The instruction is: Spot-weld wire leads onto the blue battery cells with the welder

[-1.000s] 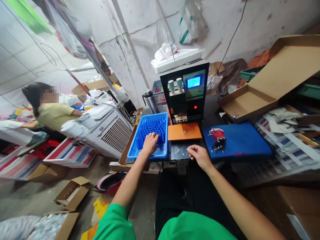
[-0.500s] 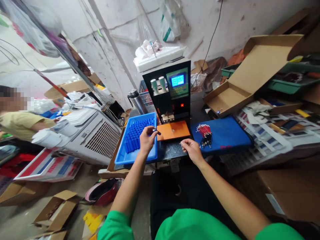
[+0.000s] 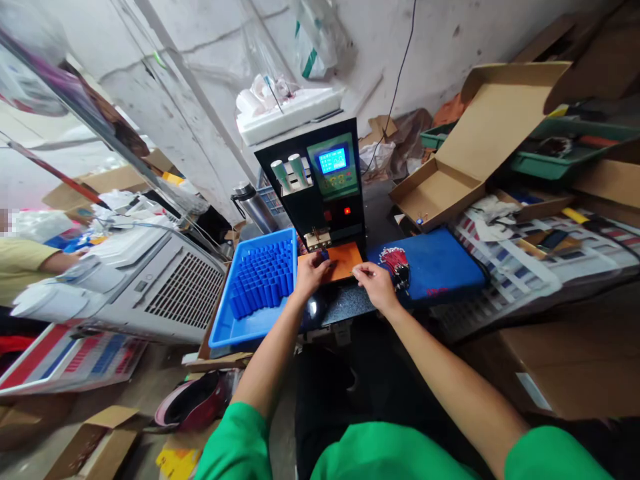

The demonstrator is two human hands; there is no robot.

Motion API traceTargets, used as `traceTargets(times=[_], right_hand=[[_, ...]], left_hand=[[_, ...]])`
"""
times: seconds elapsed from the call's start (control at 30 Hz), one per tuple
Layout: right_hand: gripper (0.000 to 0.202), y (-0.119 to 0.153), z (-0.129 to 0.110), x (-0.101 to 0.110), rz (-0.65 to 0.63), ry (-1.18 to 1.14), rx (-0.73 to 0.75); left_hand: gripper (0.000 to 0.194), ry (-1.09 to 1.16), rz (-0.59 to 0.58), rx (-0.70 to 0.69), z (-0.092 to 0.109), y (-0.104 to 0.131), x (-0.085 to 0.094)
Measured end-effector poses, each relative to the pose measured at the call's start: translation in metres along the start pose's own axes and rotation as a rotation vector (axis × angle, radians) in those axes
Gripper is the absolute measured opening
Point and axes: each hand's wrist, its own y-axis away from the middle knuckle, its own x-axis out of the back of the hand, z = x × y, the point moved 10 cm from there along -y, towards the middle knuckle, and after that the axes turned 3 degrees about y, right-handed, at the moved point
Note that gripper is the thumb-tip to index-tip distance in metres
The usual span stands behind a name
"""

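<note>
My left hand (image 3: 311, 273) is closed on a blue cylindrical battery cell (image 3: 325, 255), mostly hidden by the fingers, over the orange plate (image 3: 345, 259) of a black spot welder (image 3: 341, 220). The welder's electrode head is just above that hand. At the plate's right front edge, my right hand (image 3: 375, 283) pinches something too small to make out. To the left, a blue tray (image 3: 245, 327) holds many upright blue battery cells (image 3: 263, 273). A bundle of red and black wire leads (image 3: 396, 263) lies right of my right hand on a blue pad (image 3: 435, 267).
A steel flask (image 3: 255, 207) stands behind the tray. White foam (image 3: 295, 115) lies atop the welder. An open cardboard box (image 3: 445, 187) and white crates (image 3: 510, 260) are at right. A grey air cooler (image 3: 150, 287) and another person (image 3: 25, 267) are at left.
My left hand has moved from beside the tray's right edge to the welder's plate, under the electrodes. My right hand has come closer to it. The view has shifted a little.
</note>
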Motion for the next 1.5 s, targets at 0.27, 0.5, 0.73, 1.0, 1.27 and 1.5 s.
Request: traceTargets(times=[0.27, 0.5, 0.73, 1.0, 1.27, 1.5], right_hand=[[0.03, -0.053, -0.008, -0.025, -0.009, -0.064, 0.007], [0.023, -0.074, 0.002, -0.063, -0.07, -0.061, -0.003], [0.021, -0.077, 0.006, -0.072, -0.115, 0.052, 0.045], [0.026, -0.076, 0.001, -0.073, -0.121, 0.087, 0.081], [0.027, -0.074, -0.006, -0.075, -0.154, 0.05, 0.069], [0.026, -0.073, -0.006, -0.074, -0.15, 0.064, 0.06]], left_hand=[[0.028, 0.167, 0.011, 0.036, -0.013, 0.002, -0.01], [0.029, 0.2, 0.011, 0.018, -0.022, 0.004, -0.011], [0.03, 0.218, -0.012, 0.015, -0.026, 0.004, -0.014], [0.034, 0.233, 0.006, 0.005, -0.024, 0.005, -0.013], [0.034, 0.223, 0.015, 0.0, -0.024, 0.005, -0.012], [0.034, 0.22, 0.011, -0.015, -0.023, 0.005, -0.012]])
